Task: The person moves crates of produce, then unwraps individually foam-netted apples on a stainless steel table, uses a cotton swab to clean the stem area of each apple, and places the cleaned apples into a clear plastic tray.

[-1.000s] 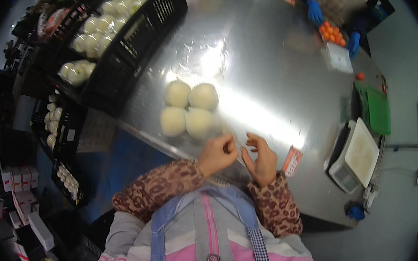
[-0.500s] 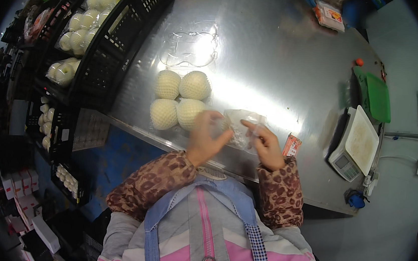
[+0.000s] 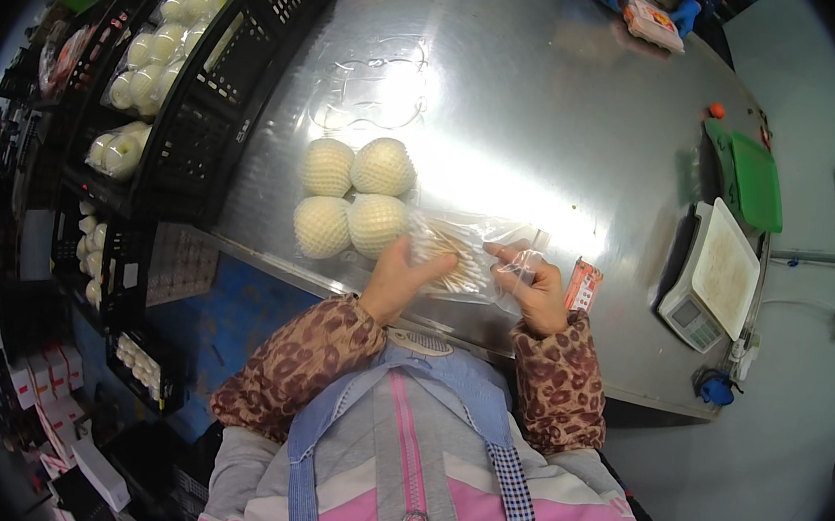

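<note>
A clear plastic bag lies on the steel table near its front edge. My left hand grips the bag's left end, right beside several round pale fruits in white foam netting. My right hand holds the bag's right end, with fingers pinching the film. The bag is stretched between both hands.
Black crates with more netted fruit stand at the left. A scale and a green board sit at the right. A small red packet lies by my right hand. Another person's blue-gloved hands hold a tray at the far edge.
My hands came apart from a close pinch and spread the clear bag between them; the left hand moved toward the netted fruit. The view shifted slightly.
</note>
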Demonstrator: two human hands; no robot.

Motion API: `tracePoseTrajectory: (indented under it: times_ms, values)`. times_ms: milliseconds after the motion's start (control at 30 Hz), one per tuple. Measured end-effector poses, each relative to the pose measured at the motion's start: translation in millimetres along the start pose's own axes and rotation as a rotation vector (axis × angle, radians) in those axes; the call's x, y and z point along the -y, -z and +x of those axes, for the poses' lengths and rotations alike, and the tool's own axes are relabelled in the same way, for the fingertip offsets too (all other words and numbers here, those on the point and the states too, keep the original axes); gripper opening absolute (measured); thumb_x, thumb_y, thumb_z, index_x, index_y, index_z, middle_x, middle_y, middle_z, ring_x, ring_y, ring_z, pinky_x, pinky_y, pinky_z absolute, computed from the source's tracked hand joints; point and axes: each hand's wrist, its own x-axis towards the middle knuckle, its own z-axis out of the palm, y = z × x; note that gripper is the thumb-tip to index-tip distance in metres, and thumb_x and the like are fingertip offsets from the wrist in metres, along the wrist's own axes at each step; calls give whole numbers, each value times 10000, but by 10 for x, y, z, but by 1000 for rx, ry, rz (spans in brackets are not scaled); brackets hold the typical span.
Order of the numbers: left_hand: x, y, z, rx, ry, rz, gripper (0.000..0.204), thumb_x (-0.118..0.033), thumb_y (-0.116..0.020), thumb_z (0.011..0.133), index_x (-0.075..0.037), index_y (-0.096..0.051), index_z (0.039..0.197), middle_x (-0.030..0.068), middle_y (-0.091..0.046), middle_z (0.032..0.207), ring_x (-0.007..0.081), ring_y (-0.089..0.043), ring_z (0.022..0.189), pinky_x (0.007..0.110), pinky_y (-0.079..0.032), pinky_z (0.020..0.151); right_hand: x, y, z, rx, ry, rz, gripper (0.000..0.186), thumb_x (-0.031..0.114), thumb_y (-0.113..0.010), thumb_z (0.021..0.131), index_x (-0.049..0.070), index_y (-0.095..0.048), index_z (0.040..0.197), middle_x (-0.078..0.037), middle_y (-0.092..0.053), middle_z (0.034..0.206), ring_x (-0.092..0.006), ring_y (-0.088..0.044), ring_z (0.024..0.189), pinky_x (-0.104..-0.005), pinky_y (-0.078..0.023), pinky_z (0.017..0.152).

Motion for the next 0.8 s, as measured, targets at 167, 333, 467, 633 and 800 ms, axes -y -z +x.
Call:
tracePoseTrajectory:
  times_ms: [167,333,467,633,800]
  values:
    - [25,19,-1,32,-59,73,444,-159,-725,831,41,-524,1172,125,-617,1089,165,-602,961,289,-506,822,-27,-43,4,-52,-43,71,102,-31,-621,846,-37,-676,931,-112,-633,1122,-165,-628,907,-275,-508,730]
    - [71,46,8,49,-88,202,366,-118,-707,844,14,-544,1144,94,-639,1050,140,-626,907,276,-521,793,-136,-99,39,-96,64,110,72,-64,-652,808,-31,-681,865,-47,-579,1001,-212,-633,973,-304,-510,831]
    - [129,74,33,43,-117,265,360,-114,-705,845,16,-546,1140,95,-638,1049,137,-625,905,273,-522,790,-200,-139,69,-135,193,-3,102,-65,-677,783,-9,-703,864,-44,-575,996,-198,-613,976,-307,-498,834]
    - [163,83,45,37,-119,316,361,-118,-705,849,15,-544,1143,94,-638,1044,138,-624,905,276,-524,787,-176,-166,66,-168,213,-92,115,-41,-697,769,3,-715,874,-58,-582,1014,-172,-571,943,-290,-484,799]
    - [190,66,39,19,-100,313,339,-179,-687,882,17,-553,1124,84,-639,1036,126,-618,888,267,-515,770,-190,-201,75,-222,249,-144,127,-11,-714,764,16,-724,888,-70,-587,1039,-177,-558,967,-303,-478,812]
